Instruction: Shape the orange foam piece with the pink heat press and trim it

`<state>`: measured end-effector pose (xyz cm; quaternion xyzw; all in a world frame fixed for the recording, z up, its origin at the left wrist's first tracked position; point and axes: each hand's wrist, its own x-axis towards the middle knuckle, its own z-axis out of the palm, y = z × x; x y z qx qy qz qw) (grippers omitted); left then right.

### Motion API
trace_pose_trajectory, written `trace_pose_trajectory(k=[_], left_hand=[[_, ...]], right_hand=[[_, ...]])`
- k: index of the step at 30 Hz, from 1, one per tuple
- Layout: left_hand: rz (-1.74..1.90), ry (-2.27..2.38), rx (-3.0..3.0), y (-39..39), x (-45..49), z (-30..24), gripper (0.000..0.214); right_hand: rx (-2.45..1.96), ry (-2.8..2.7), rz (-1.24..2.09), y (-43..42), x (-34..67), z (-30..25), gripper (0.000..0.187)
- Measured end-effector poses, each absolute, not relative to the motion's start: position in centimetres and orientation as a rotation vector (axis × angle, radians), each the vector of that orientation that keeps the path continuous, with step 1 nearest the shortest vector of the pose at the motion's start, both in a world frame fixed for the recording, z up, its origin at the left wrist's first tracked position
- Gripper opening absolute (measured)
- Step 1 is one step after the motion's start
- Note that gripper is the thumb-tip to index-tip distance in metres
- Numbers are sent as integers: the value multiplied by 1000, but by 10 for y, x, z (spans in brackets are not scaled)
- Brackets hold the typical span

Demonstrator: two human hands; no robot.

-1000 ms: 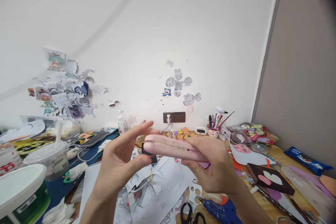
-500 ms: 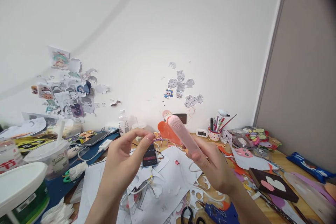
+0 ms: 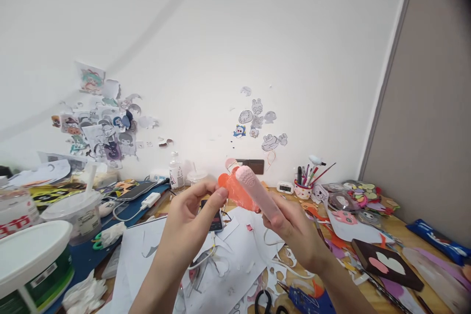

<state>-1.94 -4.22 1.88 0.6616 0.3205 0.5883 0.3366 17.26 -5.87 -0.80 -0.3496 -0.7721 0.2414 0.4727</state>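
Observation:
My right hand is closed around a long pink tool with a rounded, embossed tip. Its exact kind is unclear. Behind it, an orange cut-out piece with a lobed outline stands tilted. A smaller pink round end shows just past the cut-out; whether it belongs to the same tool is hidden. My left hand pinches the left edge of the orange piece between thumb and forefinger. Both hands are raised above the desk, over white paper sheets and scraps.
Below lie black-handled scissors and a blue glue gun. A phone on a cable lies behind my left hand. At left stand a white-lidded tub and a plastic cup. A pen holder and brown board are at right.
My left hand has moved right and up to the orange piece and now pinches its edge. My right hand still holds the pink tool. The whole view has shifted slightly.

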Motion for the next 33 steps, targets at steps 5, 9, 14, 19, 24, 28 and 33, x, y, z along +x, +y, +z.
trace_pose_trajectory(k=[5, 9, 14, 19, 24, 28, 33], left_hand=[[1503, 832, 1729, -47, -22, 21, 22], [1563, 802, 1786, -51, -24, 19, 18], [2036, 890, 2390, -50, -16, 15, 10], [2182, 652, 2998, -48, -6, 5, 27], [2006, 407, 3147, -48, 6, -5, 28], [2174, 463, 2703, -50, 13, -5, 27], [1766, 700, 2171, -53, 12, 2, 24]], right_hand=[[-824, -1673, 685, -50, 173, -14, 40], [-768, -1396, 790, -43, 184, -10, 44], [-699, -1395, 833, -51, 182, -3, 53], [-653, -1428, 874, -69, 167, -2, 29], [-804, -1449, 699, -75, 166, 2, 16], [-892, -1346, 775, -76, 170, 5, 21], [-1011, -1286, 892, -80, 172, 10, 29]])
